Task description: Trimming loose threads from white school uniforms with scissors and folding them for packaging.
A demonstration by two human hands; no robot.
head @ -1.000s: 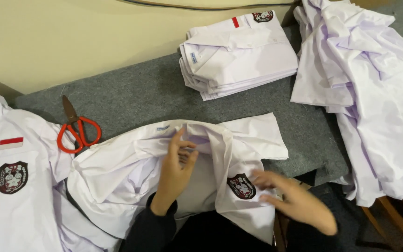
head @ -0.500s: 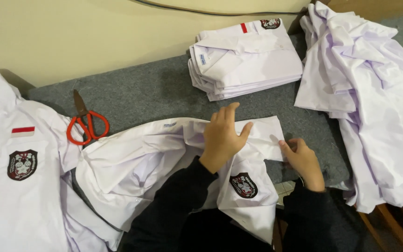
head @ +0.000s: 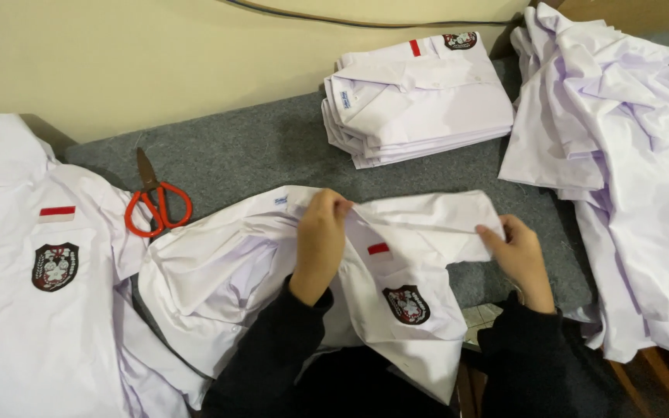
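Head view: two hands (head: pixel 320 241), one shirt (head: pixel 420 232).

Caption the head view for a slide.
Left hand and right hand hold a white shirt on grey table.

Small garment workshop or uniform-finishing room, not a home laundry; same white shirt (head: pixel 396 263) repeated many times, each with a sewn crest and red-white patch; neat folded stack (head: pixel 420 101) at the back, loose unfolded heap (head: pixel 621 155) on the right, another shirt laid flat (head: pixel 32 263) on the left; orange-handled scissors (head: pixel 156 205) on a grey felt-covered surface (head: pixel 257 155); plain cream wall (head: pixel 156 54) behind.
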